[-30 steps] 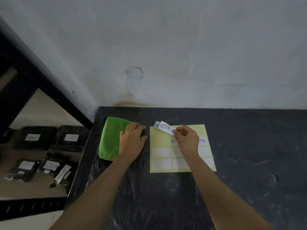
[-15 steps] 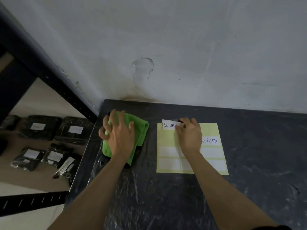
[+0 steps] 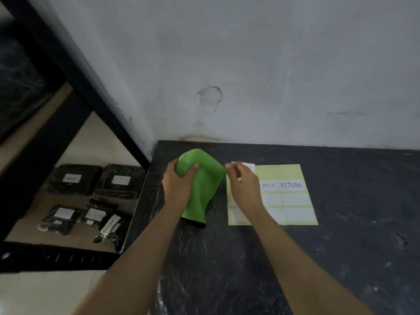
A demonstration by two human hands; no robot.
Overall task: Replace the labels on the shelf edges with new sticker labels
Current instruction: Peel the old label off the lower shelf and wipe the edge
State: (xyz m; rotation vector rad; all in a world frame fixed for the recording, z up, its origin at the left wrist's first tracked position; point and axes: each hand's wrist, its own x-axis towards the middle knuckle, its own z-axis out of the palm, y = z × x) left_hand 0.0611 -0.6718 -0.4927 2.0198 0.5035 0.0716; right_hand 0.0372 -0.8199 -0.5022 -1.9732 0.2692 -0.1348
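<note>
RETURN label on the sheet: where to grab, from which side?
Probably its right corner, pinched up from the right. The RETURN label lies flat on the sheet, so only an edge can be lifted, and the right hand covers the sheet's left part.

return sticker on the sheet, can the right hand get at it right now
Likely yes for reach: the RETURN sticker lies uncovered beside the right hand, though that hand is busy pinching a peeled label.
</note>
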